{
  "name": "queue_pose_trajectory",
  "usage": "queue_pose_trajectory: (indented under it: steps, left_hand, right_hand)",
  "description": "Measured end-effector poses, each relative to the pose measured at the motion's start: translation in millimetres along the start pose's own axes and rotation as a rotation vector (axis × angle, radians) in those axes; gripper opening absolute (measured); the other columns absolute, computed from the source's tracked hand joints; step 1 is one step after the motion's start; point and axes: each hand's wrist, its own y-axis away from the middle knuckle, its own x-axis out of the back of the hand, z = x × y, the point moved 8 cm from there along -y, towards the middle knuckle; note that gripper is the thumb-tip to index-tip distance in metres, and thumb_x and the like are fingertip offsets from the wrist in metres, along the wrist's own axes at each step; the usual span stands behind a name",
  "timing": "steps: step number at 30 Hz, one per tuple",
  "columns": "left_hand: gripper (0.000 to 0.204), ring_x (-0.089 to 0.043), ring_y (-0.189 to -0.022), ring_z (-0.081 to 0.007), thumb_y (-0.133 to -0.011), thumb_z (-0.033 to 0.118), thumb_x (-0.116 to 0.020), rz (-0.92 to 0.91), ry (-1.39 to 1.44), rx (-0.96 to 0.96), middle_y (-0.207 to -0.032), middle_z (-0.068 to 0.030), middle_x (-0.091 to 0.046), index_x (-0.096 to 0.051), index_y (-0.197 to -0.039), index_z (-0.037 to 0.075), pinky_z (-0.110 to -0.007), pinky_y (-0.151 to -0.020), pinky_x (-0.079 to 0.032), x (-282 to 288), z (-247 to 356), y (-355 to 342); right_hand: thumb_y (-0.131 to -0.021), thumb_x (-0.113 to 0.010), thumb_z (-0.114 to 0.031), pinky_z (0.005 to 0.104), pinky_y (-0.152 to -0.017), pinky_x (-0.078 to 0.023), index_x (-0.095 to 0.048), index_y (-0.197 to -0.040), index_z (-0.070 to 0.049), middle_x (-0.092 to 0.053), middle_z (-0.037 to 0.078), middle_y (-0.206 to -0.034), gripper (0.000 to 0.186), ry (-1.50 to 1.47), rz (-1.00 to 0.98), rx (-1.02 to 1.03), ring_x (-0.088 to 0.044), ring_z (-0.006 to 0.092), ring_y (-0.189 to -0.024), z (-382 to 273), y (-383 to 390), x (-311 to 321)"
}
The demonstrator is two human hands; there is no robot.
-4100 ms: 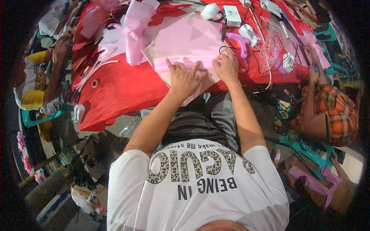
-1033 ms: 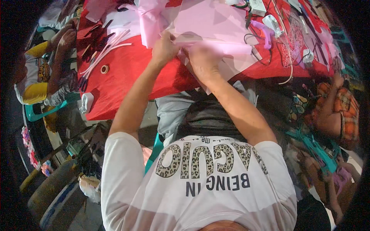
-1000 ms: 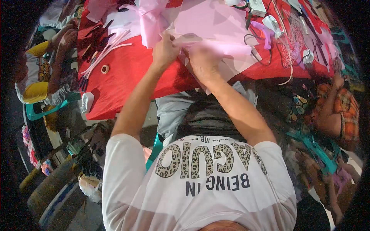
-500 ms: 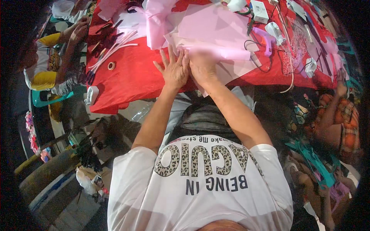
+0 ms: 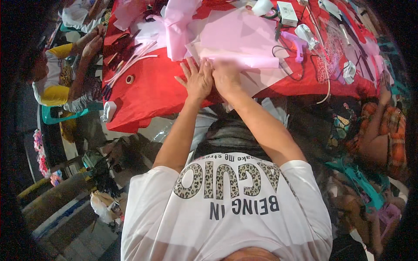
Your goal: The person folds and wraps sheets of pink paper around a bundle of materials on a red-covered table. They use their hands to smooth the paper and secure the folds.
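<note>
My left hand (image 5: 198,82) rests with its fingers spread at the near edge of the pink sheets, its index finger beside my right hand. My right hand (image 5: 227,81) lies against a folded or rolled strip of pink wrapping sheet (image 5: 261,62); its fingertips are blurred, so their grip does not show. Under the strip spreads a larger pale pink sheet (image 5: 239,32), with paler paper (image 5: 267,80) showing towards me. A crumpled pink sheet (image 5: 177,32) stands up just beyond my left hand.
On the red tablecloth (image 5: 148,89) lie a tape roll (image 5: 129,79), several pale sticks (image 5: 133,65), a purple glue gun (image 5: 297,45) with its cord, a white box (image 5: 287,14) and white netting (image 5: 328,63). Other people sit at the left (image 5: 65,74) and right (image 5: 381,135).
My hands stay at the pink strip, with the left fingers a little closer together. The whole view has shifted slightly, so things at the left sit further right.
</note>
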Motion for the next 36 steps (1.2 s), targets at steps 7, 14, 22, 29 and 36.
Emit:
queue_pose_trajectory:
  steps: [7,14,22,29,36]
  left_hand:
    - [0.06,-0.002,-0.135,-0.0404,-0.092,0.053,-0.013,0.004,0.018,-0.005,-0.147,-0.0176,-0.011,-0.035,-0.137,0.021,-0.064,-0.101,0.004,-3.2,1.9,0.6]
    - [0.039,-0.008,-0.134,-0.041,-0.087,0.035,-0.045,0.238,0.115,-0.102,-0.147,-0.0147,-0.016,-0.052,-0.124,0.024,-0.069,-0.099,-0.004,21.6,-10.0,-26.7]
    - [0.027,-0.008,-0.134,-0.0426,-0.077,0.026,-0.057,0.125,-0.052,-0.26,-0.144,-0.0159,-0.024,-0.064,-0.103,0.022,-0.073,-0.095,-0.004,27.4,-2.2,-59.8]
    - [0.023,-0.014,-0.133,-0.0418,-0.072,0.016,-0.055,0.137,-0.298,-0.37,-0.138,-0.0143,-0.035,-0.066,-0.092,0.016,-0.074,-0.093,0.005,39.9,31.0,-56.0]
    - [0.019,-0.019,-0.131,-0.0394,-0.07,0.016,-0.058,0.121,-0.461,-0.36,-0.133,-0.0121,-0.04,-0.065,-0.087,0.013,-0.074,-0.095,0.0,41.0,36.6,-50.9]
  right_hand:
    - [-0.079,-0.053,-0.015,0.0449,-0.077,-0.044,-0.062,-0.101,-0.003,-0.053,0.014,-0.102,0.027,0.056,-0.009,0.036,-0.056,0.0418,-0.098,1.2,1.7,-1.5]
    - [-0.079,-0.051,-0.016,0.0452,-0.076,-0.044,-0.061,-0.102,-0.009,-0.054,0.015,-0.102,0.026,-0.088,0.139,0.017,-0.056,0.0417,-0.092,5.3,0.8,-0.5]
    - [-0.078,-0.053,-0.014,0.0454,-0.08,-0.044,-0.062,-0.101,-0.008,-0.054,0.015,-0.099,0.026,0.019,0.025,0.012,-0.054,0.0443,-0.099,-0.7,1.1,-5.1]
    - [-0.077,-0.055,-0.011,0.0421,-0.087,-0.04,-0.046,-0.121,-0.002,-0.051,0.017,-0.113,0.046,0.19,-0.07,-0.08,-0.054,0.0379,-0.104,8.6,-1.2,-22.4]
    - [-0.079,-0.052,-0.012,0.0491,-0.083,-0.04,-0.048,-0.119,-0.008,-0.051,0.013,-0.108,0.041,0.163,0.042,-0.021,-0.053,0.0395,-0.101,1.7,2.8,-13.1]
